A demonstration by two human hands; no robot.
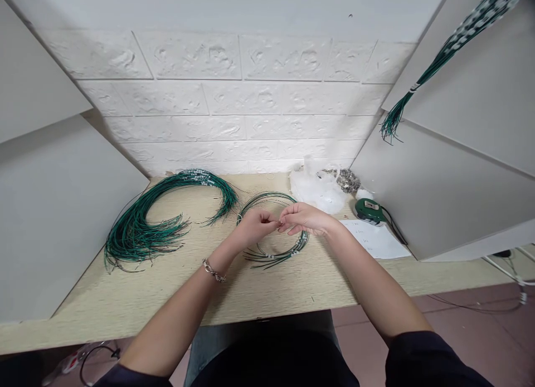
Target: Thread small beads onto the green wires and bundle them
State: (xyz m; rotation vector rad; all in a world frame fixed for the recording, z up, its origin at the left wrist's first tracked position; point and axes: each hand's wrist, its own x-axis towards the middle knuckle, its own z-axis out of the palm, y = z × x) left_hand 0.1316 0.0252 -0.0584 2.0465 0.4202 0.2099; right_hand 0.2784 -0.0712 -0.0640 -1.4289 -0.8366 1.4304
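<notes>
My left hand and my right hand meet fingertip to fingertip above a loose coil of green wires. Thumb and fingers of the left are pinched together. Those of the right are pinched too, its lower fingers partly stretched out. Whatever sits between the fingertips is too small to make out. The coil lies on the wooden table under both hands, with small white pieces along its wires. Part of it is hidden behind the hands.
Left of the coil lies a large bundle of green wires. At the back right are a clear plastic bag, a pile of small metal parts, a green tape measure and a paper sheet. Another wire bundle hangs upper right.
</notes>
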